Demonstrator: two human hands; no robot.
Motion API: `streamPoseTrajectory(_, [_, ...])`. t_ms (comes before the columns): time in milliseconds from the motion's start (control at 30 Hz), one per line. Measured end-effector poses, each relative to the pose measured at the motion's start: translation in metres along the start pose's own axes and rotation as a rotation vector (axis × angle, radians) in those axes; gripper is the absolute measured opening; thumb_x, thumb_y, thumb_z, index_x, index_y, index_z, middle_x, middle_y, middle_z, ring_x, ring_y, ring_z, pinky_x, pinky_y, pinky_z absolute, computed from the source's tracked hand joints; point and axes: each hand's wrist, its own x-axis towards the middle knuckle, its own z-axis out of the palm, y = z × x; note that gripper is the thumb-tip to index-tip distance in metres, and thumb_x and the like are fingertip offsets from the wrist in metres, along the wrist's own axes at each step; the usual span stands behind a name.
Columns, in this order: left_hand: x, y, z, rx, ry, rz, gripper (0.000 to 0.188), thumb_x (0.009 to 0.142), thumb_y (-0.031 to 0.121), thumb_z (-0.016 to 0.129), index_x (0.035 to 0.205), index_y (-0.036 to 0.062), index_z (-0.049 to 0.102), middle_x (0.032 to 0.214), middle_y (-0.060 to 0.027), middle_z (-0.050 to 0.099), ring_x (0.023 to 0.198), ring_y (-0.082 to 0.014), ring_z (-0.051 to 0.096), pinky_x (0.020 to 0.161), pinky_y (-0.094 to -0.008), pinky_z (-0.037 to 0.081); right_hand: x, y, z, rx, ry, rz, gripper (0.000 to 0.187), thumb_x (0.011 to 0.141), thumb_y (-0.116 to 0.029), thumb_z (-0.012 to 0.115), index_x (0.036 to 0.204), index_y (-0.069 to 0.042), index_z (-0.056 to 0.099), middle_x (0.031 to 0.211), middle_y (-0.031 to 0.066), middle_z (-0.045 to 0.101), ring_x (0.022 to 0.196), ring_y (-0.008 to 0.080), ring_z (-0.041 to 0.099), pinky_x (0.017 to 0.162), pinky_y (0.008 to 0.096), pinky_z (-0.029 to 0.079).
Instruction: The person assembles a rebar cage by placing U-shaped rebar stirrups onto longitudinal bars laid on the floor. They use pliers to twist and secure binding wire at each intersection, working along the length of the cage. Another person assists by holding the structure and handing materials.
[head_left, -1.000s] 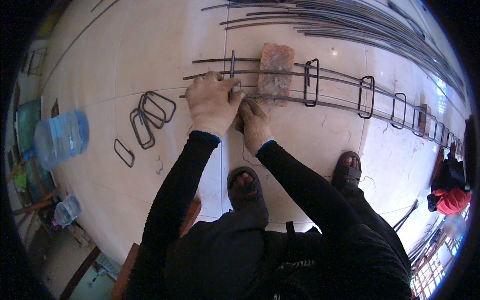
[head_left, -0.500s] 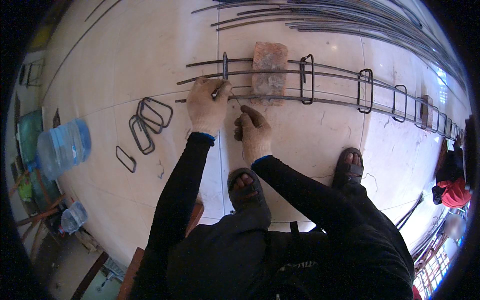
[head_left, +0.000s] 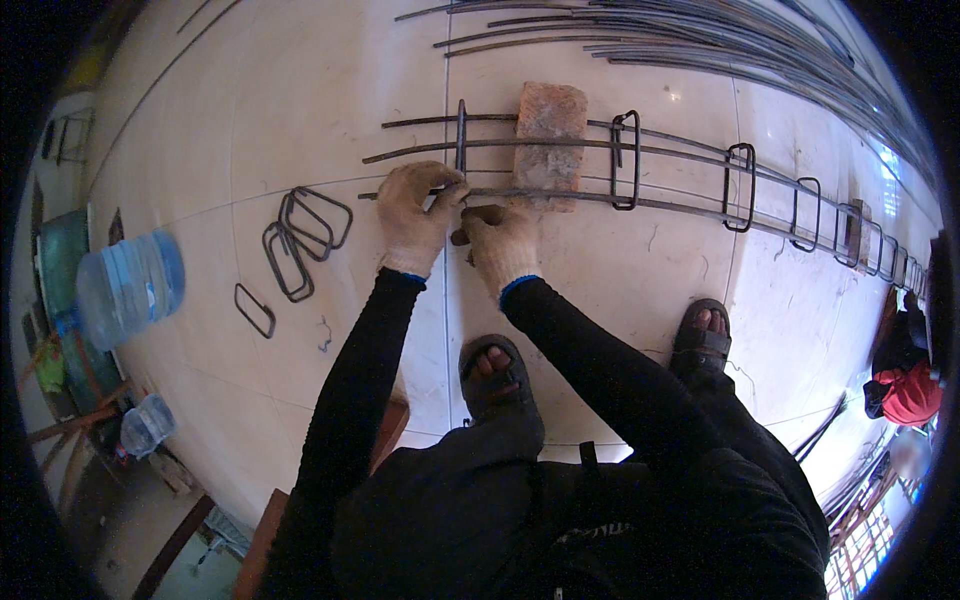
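Note:
Both of my hands wear pale knit gloves with dark-soiled fingertips and meet at the near steel bar [head_left: 560, 193]. There an end stirrup [head_left: 461, 140] stands across the long bars. My left hand [head_left: 412, 215] pinches thin tie wire at that joint, thumb and forefinger closed in a ring. Just right of it, my right hand [head_left: 502, 243] is closed, its fingertips up against the same joint below the bar; what it pinches is mostly hidden. A rough brick [head_left: 549, 150] lies under the bars to the right. More stirrups [head_left: 626, 160] hang along them farther right.
Several loose stirrups [head_left: 290, 250] lie left on the tiled floor [head_left: 330, 110]. A bundle of long bars [head_left: 690, 35] spreads across the far right. Clear plastic water bottles [head_left: 135, 285] stand at the left edge. My sandalled feet [head_left: 495, 375] are close below the hands.
My right hand has moved up to the near bar, its fingertips now beside the left ones. The left hand stays at the joint. The whole view has shifted slightly.

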Motion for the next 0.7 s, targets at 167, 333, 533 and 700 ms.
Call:
streamPoseTrajectory(167, [-0.003, -0.007, 0.002, -0.062, 0.01, -0.028, 0.015, 0.081, 0.011, 0.087, 0.088, 0.0075, 0.075, 0.095, -0.0071, 0.076, 0.087, -0.026, 0.072, 0.079, -0.04, 0.056, -0.017, -0.014, 0.008, -0.042, 0.017, -0.123, 0.029, 0.102, -0.017, 0.061, 0.113, 0.007, 0.074, 0.085, 0.0101, 0.075, 0.07, 0.0151, 0.065, 0.064, 0.0291, 0.052])
streamPoseTrajectory(333, [-0.003, -0.012, -0.006, -0.081, -0.117, -0.091, 0.015, 0.086, 0.011, 0.085, 0.097, 0.0055, 0.076, 0.106, -0.0118, 0.076, 0.095, -0.0261, 0.075, 0.085, -0.038, 0.06, -0.021, -0.029, 0.0, 0.149, -0.08, -0.076, 0.026, 0.103, -0.017, 0.058, 0.106, 0.005, 0.071, 0.079, 0.0087, 0.068, 0.067, 0.0168, 0.061, 0.064, 0.0329, 0.05])
streamPoseTrajectory(533, [0.009, -0.013, -0.026, -0.126, -0.263, -0.028, 0.021, 0.081, 0.002, 0.082, 0.1, 0.0073, 0.078, 0.109, -0.0104, 0.076, 0.104, -0.028, 0.072, 0.093, -0.038, 0.058, -0.048, -0.062, 0.004, 0.392, -0.09, 0.074, 0.032, 0.108, -0.017, 0.055, 0.128, 0.006, 0.065, 0.083, 0.007, 0.066, 0.064, 0.0127, 0.059, 0.055, 0.0277, 0.047])
streamPoseTrajectory(700, [0.007, -0.016, -0.032, -0.225, -0.335, -0.089, 0.035, 0.076, -0.002, 0.082, 0.108, 0.0105, 0.08, 0.113, -0.0088, 0.077, 0.11, -0.0284, 0.072, 0.097, -0.0409, 0.058, -0.087, -0.084, 0.022, 0.47, -0.129, 0.109, 0.042, 0.112, -0.016, 0.05, 0.146, 0.008, 0.053, 0.089, 0.0096, 0.068, 0.072, 0.0147, 0.065, 0.062, 0.0285, 0.054])
